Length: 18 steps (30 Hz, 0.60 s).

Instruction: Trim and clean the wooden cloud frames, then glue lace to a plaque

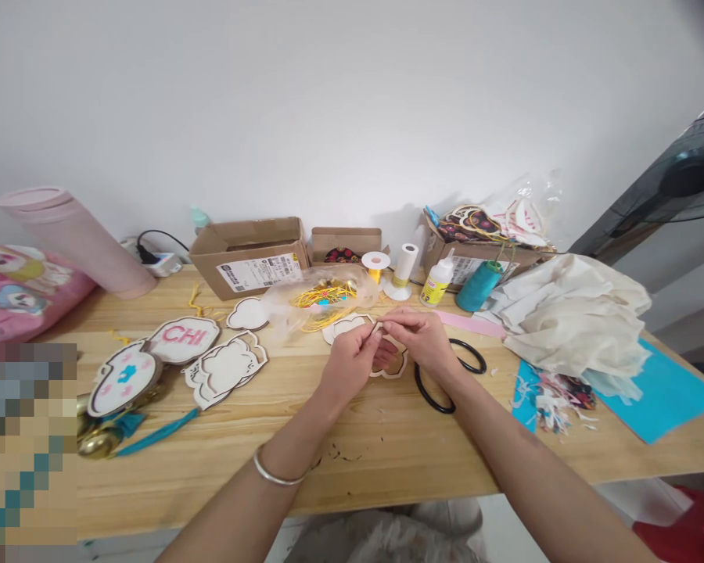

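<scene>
My left hand [350, 353] and my right hand [418, 338] meet above the middle of the wooden table, thumbs and fingertips pinched together. Whatever sits between the fingertips is too small to make out. Just under them lies a pale, wavy-edged cutout frame [400, 366], partly covered by the fingers. Another white cutout [334, 328] peeks out behind my left hand. Two black loops [437, 403], looking like scissor handles, rest beside and partly beneath my right wrist.
Left: finished-looking plaques [183, 341], layered cutouts [226, 366], brass bells [99, 439]. Behind: a bag of yellow cords [328, 295], a glue bottle [437, 281], teal thread [479, 286], cardboard boxes [246, 258]. Right: crumpled cream fabric [580, 313], blue sheet [662, 395], fabric scraps [557, 403].
</scene>
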### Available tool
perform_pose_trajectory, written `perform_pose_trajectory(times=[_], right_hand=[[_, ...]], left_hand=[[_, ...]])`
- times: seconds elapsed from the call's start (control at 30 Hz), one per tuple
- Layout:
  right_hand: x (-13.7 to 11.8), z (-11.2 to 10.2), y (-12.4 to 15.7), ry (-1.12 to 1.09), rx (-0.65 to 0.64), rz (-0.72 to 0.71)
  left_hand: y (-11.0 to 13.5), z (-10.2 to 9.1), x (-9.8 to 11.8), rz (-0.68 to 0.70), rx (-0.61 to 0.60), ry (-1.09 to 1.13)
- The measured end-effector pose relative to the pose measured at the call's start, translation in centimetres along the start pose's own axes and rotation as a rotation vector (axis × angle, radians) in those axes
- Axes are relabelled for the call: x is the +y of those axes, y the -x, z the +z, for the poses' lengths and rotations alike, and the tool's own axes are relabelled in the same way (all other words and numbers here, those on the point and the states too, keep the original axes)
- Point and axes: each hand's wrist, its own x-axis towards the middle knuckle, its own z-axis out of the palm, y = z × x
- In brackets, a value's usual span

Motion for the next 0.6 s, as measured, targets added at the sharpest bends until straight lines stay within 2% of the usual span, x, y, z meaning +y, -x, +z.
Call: perform_pose_trajectory(times=[0.13,0.27,0.43,0.6], right_hand=[[-0.1,0.0,0.0,-0.014,0.006,0.044],[0.0,0.6,0.2,0.026,0.069,0.089],[-0.3,1.4,0.4,0.159,0.197,0.032],[-0.9,1.8,0.6,0.296,0.249,-0.009]], left_hand=[[0.0,0.0,0.0,0.012,-0.002,-0.003],[0.0,0.0,-0.1,0.021,0.000,-0.005],[0.0,0.2,-0.2,0.040,0.005,-0.049],[0.1,0.5,-0.2,0.078,0.010,-0.122]])
